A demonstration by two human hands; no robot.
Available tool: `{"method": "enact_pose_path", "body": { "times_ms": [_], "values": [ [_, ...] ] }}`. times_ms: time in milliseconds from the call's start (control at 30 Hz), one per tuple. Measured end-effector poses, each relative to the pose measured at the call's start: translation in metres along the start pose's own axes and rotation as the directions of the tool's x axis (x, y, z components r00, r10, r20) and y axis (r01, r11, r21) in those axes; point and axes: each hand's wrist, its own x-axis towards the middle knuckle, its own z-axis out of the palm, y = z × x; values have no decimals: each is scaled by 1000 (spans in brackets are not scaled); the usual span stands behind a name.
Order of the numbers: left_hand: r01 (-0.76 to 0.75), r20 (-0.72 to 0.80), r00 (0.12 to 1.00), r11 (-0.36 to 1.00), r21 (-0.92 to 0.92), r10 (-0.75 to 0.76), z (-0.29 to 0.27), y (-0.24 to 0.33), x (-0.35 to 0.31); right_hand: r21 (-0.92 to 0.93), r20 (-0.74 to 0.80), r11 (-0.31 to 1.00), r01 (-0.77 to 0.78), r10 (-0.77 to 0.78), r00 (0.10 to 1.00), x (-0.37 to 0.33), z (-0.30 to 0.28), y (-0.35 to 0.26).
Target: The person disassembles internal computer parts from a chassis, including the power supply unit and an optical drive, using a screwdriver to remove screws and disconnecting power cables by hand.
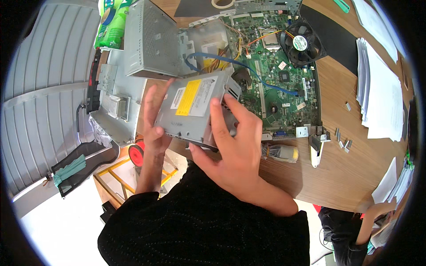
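A grey metal computer power supply (175, 116) with a yellow and white label is tilted between my hands, just in front of the circuit board. My left hand (155, 126) supports its left end, thumb on the near edge and fingers spread along the side. Closed round the right end is my right hand (237, 144), its fingers over the slotted side and its thumb at the lower edge. Behind the power supply lies a bundle of yellow wires (216, 63). A blue cable (255, 70) runs to the green motherboard (284, 104), beside a black fan (302, 43).
The grey perforated case part (151, 42) stands at the back left, near a green package (111, 29). A wrapped cable (284, 153) and small metal pieces (344, 142) lie on the wooden table (328, 181). Paper stacks (385, 91) are at right, with another person's arm (370, 219) below.
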Motion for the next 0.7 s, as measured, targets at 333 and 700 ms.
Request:
{"method": "enact_pose_path", "body": {
  "times_ms": [333,700],
  "values": [
    [164,-17,986,985,-51,-165,-15,-6,-10,-67,50,997,25,-22,999,10,12,-10],
    [350,-37,936,936,33,-349,-5,5,-19,-81,66,995,53,-47,997,23,2,2]
  ]
}}
